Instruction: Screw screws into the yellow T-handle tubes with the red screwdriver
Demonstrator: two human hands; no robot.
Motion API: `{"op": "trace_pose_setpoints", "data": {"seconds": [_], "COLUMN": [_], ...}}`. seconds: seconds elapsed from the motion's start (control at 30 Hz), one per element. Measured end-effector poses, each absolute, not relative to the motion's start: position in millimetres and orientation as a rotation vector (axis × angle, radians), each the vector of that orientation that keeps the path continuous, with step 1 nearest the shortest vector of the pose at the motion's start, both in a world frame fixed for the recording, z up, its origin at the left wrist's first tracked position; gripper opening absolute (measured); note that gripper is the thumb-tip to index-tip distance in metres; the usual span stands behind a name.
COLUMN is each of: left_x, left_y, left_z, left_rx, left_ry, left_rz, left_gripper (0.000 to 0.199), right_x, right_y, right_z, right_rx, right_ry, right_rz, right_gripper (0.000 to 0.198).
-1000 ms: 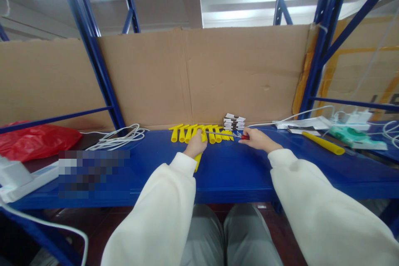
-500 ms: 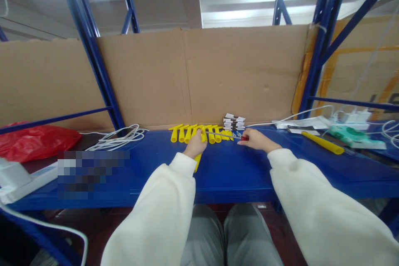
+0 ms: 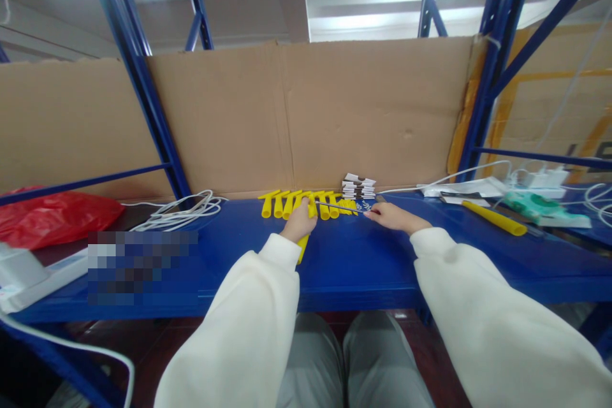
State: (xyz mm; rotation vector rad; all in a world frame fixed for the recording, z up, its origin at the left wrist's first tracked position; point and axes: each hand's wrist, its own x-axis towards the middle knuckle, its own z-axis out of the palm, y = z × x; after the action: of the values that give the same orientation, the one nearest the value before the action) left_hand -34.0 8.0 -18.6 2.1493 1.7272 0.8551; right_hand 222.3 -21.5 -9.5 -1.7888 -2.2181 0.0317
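Note:
My left hand (image 3: 300, 222) is closed around a yellow plastic tube-handled part (image 3: 303, 247), whose lower end sticks out below the palm. In my right hand (image 3: 389, 215) is a screwdriver; its handle is mostly hidden by my fingers. The long metal screwdriver shaft (image 3: 340, 206) runs left, with its tip at the head of the yellow part near my left fingers. Behind my left hand stands a row of several similar yellow parts (image 3: 278, 205). Small yellow pieces (image 3: 349, 206) and tiny metal bits (image 3: 367, 206), perhaps screws, lie between my hands.
White-and-black stacked pieces (image 3: 358, 187) stand near the cardboard wall (image 3: 373, 108). On the right of the blue table (image 3: 354, 268) lie a yellow tube (image 3: 495, 218) and a green-white packet (image 3: 545, 209). Coiled white cable (image 3: 191, 209), a red bag (image 3: 62, 217) and a power strip (image 3: 57, 279) are left.
My right fingers have shifted slightly around the screwdriver's handle, so its red part shows less. My left hand and the yellow part stay in place.

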Motion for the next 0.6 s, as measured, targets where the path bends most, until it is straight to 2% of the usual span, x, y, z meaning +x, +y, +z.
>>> {"op": "trace_pose_setpoints", "data": {"seconds": [0.13,0.5,0.6], "left_x": [-34.2,-35.3,-35.0], "left_y": [6.6,10.4,9.2], "left_z": [-17.6,-19.8,-19.0], "left_rx": [2.157,2.149,2.155], "left_ry": [1.728,1.751,1.75], "left_rz": [0.847,0.829,0.825], "left_gripper": [0.043,0.044,0.045], "right_x": [224.2,216.8,217.8], "right_y": [-19.2,-29.2,-30.4], "right_z": [-12.5,-5.6,-3.0], "right_rx": [-1.777,-1.823,-1.81], "right_ry": [-2.155,-2.192,-2.196], "right_rz": [-0.102,-0.132,-0.267], "right_gripper": [0.021,0.03,0.019]}}
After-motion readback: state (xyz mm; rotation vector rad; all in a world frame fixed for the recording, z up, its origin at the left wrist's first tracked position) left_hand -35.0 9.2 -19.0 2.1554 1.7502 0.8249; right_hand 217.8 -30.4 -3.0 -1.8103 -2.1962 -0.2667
